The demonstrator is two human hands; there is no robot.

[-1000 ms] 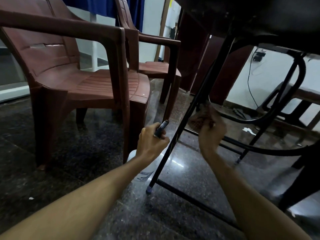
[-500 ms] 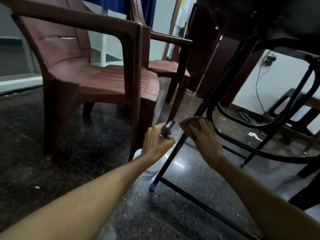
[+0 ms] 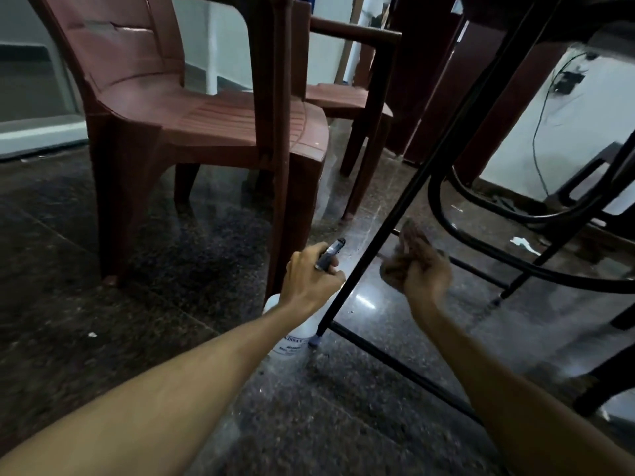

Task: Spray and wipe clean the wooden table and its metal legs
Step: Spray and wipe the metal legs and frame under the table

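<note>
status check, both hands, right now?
Left hand: closed, gripping the spray bottle at its trigger head.
Right hand: closed, holding a bunched brown cloth.

Two hands are in view: the left hand (image 3: 309,276) and the right hand (image 3: 426,276). There is one spray bottle (image 3: 295,338) and one cloth (image 3: 405,249). Two brown plastic chairs stand on the floor, a near chair (image 3: 192,115) and a far chair (image 3: 343,97). One surface (image 3: 584,15) shows from below, with two straight metal legs that can be counted: a front leg (image 3: 412,187) and a back leg (image 3: 512,285). It also has one curved hoop (image 3: 443,214). Two white scraps lie on the floor, a right scrap (image 3: 522,242) and a left scrap (image 3: 92,334). One cable (image 3: 539,125) hangs on the wall.
</note>
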